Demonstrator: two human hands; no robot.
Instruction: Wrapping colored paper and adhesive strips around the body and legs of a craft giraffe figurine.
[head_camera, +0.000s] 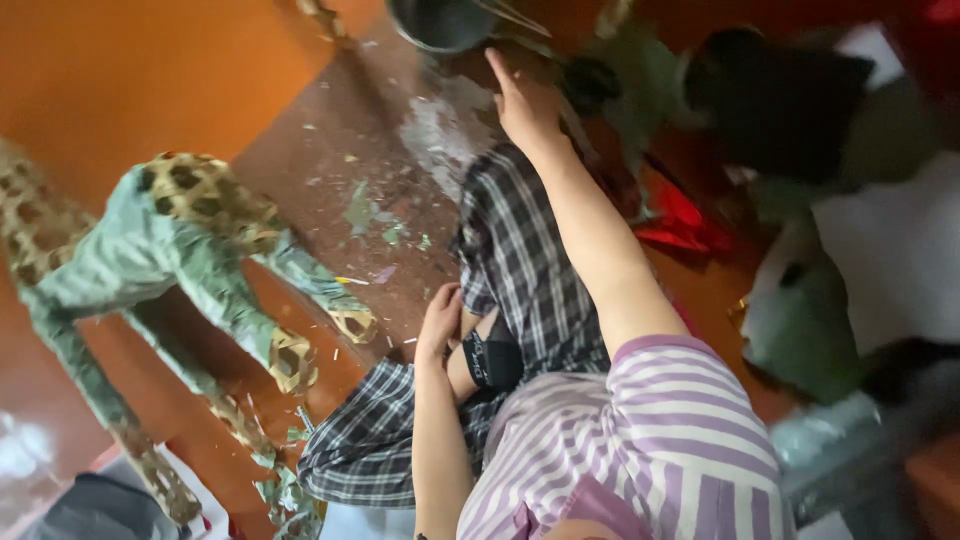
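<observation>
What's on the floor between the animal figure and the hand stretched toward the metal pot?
In the head view, only brown floor strewn with small paper scraps lies between the animal figure and the right hand.

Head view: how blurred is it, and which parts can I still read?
Head view: motion blur smears the right side, where dark and white shapes can't be told. Right hand by the metal bowl is soft; left hand and the paper-covered animal figure read well. Warm, even light, no glare.

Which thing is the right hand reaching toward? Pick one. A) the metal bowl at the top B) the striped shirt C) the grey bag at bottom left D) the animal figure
A: the right hand stretches up to just below the metal bowl, far from the animal figure.
</observation>
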